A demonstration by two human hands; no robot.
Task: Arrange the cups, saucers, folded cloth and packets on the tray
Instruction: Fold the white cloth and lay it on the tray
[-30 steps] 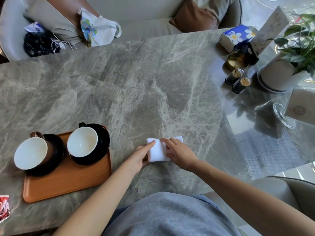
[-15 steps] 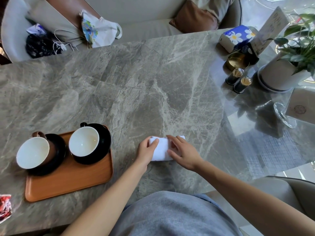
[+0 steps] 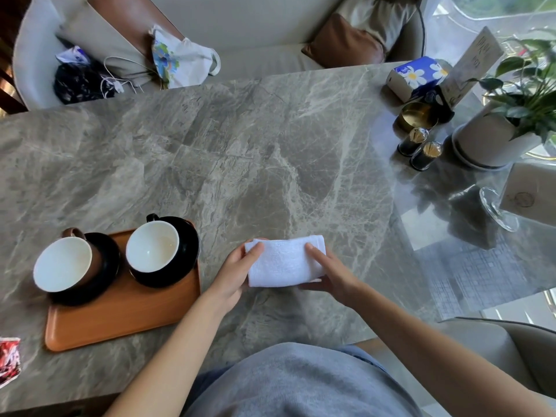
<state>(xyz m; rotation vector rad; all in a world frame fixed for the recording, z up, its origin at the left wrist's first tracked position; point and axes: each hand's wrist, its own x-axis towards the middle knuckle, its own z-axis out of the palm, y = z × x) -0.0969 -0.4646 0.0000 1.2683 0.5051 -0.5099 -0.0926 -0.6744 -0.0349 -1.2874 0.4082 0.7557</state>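
A folded white cloth point(image 3: 284, 261) is held between both my hands just above the marble table, right of the tray. My left hand point(image 3: 236, 273) grips its left edge with the thumb on top. My right hand point(image 3: 329, 275) grips its right side, fingers underneath. The orange tray point(image 3: 120, 320) lies at the left. On it stand a brown cup point(image 3: 64, 264) on a black saucer point(image 3: 105, 276) and a black cup point(image 3: 153, 246) on a black saucer point(image 3: 188, 251). A red packet point(image 3: 9, 358) lies on the table at the far left edge.
At the right end of the marble table point(image 3: 240, 164) stand a tissue box point(image 3: 416, 76), a gold bowl point(image 3: 416, 115), two small shakers point(image 3: 419, 149), a potted plant point(image 3: 493, 139) and a glass stand point(image 3: 496, 210). A sofa with bags runs behind.
Both hands have closed on the cloth and lifted it off the table; it now looks larger and slightly nearer to me. The tray and cups have not moved.
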